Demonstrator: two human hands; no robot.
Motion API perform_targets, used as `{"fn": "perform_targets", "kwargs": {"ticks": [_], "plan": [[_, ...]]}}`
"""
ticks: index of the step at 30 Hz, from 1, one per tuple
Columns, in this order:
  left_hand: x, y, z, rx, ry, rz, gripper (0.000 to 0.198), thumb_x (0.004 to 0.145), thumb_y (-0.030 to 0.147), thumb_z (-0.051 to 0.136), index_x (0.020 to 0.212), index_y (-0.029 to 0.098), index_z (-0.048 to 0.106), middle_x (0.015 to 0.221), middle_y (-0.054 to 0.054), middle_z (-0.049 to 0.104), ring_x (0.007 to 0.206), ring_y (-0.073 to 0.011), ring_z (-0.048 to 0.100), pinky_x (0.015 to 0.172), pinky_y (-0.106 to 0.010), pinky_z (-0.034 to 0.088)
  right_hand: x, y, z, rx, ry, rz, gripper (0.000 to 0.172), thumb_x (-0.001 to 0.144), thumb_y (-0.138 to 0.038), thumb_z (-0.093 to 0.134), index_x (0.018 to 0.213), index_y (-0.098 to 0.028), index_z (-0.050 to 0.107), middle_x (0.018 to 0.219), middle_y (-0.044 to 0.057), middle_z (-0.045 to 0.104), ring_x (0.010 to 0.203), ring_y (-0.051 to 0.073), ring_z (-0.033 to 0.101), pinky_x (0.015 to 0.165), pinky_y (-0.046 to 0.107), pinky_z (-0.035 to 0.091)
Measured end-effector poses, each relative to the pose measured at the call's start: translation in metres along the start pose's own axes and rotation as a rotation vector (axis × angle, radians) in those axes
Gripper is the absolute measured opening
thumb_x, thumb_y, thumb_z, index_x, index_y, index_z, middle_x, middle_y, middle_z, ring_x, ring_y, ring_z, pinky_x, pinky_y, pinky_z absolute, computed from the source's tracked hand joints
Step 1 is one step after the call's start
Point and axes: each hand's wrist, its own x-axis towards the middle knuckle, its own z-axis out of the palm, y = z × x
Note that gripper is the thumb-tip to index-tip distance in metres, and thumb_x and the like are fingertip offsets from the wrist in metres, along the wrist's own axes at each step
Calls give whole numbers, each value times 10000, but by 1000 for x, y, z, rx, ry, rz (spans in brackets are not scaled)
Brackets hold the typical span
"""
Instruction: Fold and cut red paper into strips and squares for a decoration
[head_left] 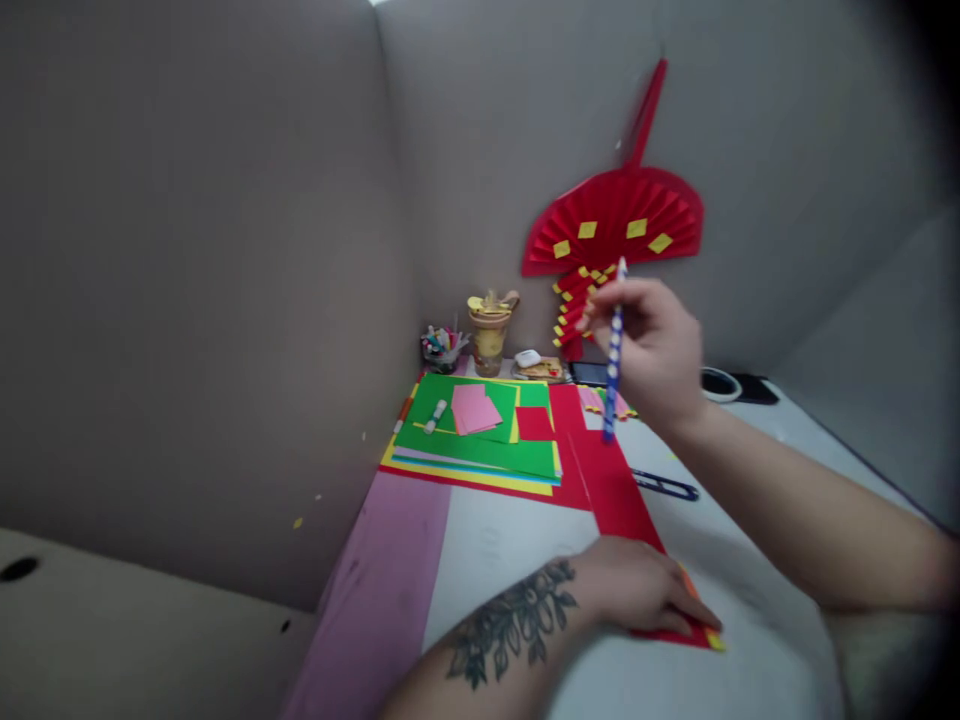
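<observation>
My right hand (pixel 649 345) is raised above the table, its fingers closed around a blue pencil (pixel 614 365) with white dots. The pencil stands near upright, its white tip upwards. My left hand (pixel 645 590) lies with fingers stretched over the near end of a long red paper strip (pixel 611 485), pressing it to the table. By its fingertips shows the yellow end (pixel 715 640) of something narrow and partly orange, mostly hidden under the hand.
Green, yellow and red sheets (pixel 480 458) lie stacked at the left with pink paper pieces (pixel 475 410) and a glue stick (pixel 435 416). Dark blue scissors-like tool (pixel 666 486) lies right of the strip. Behind stand a cup (pixel 489 340) and pen holder (pixel 442 348). A red paper fan (pixel 615 215) hangs on the wall.
</observation>
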Motion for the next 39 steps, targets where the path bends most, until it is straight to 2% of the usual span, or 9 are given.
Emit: {"fn": "perform_targets", "kwargs": {"ticks": [3,5,8,11,12,15,18,25,39], "plan": [[3,-1,5,-69,24,-24,344,889,433,491,1177,293,616,1044,-23,670,1008,-142,592,679,-229,433,-66,16,-61,20,-156,393,237,745,-421,683,855,-224,611,671,12,590,591,161,571,562,313,477],[2,-3,6,-91,46,-15,335,883,417,513,1162,275,633,1011,-27,677,953,-145,602,679,-229,420,-108,36,-86,96,-244,615,396,817,-577,518,697,-208,601,472,-21,437,418,126,422,414,270,342],[1,-4,7,-120,92,-8,289,875,357,549,1125,264,660,945,-26,680,883,-139,601,695,-215,411,-158,62,-106,149,-209,835,503,847,-639,374,679,-216,590,407,-41,353,360,113,297,383,264,229],[1,-2,5,-141,115,-8,281,857,342,578,1106,259,677,874,-23,665,823,-138,593,685,-212,407,-185,71,-114,218,-149,968,287,802,-526,518,797,-241,550,418,-59,400,351,114,276,377,242,179],[1,-2,3,-148,121,-7,282,859,338,575,1110,261,676,858,-22,659,811,-138,589,693,-212,407,-190,72,-115,241,-123,975,228,763,-461,587,783,-246,516,431,-69,406,357,107,283,380,230,178],[2,0,-1,-175,112,-15,282,862,282,569,1124,254,670,858,-23,655,795,-137,582,701,-211,407,-193,74,-114,280,-67,934,274,667,-323,684,680,-229,427,464,-97,359,380,76,280,395,203,183],[3,0,-4,-200,98,-37,284,878,271,540,1135,269,661,872,-25,656,798,-137,579,691,-212,403,-191,77,-112,230,-51,913,314,684,-346,679,622,-217,399,463,-95,356,399,72,285,407,202,210],[5,1,-7,-212,59,-43,297,909,295,481,1154,276,647,912,-40,657,834,-150,577,747,-235,412,-194,65,-119,-105,-118,789,315,674,-256,653,522,-203,383,483,-65,398,499,94,377,495,225,320],[6,0,-3,-187,41,-61,312,924,281,436,1167,306,630,861,-24,635,763,-141,556,681,-246,383,-204,62,-135,-213,-289,823,287,685,-250,610,529,-201,374,480,-65,388,482,82,343,459,212,288]]}}
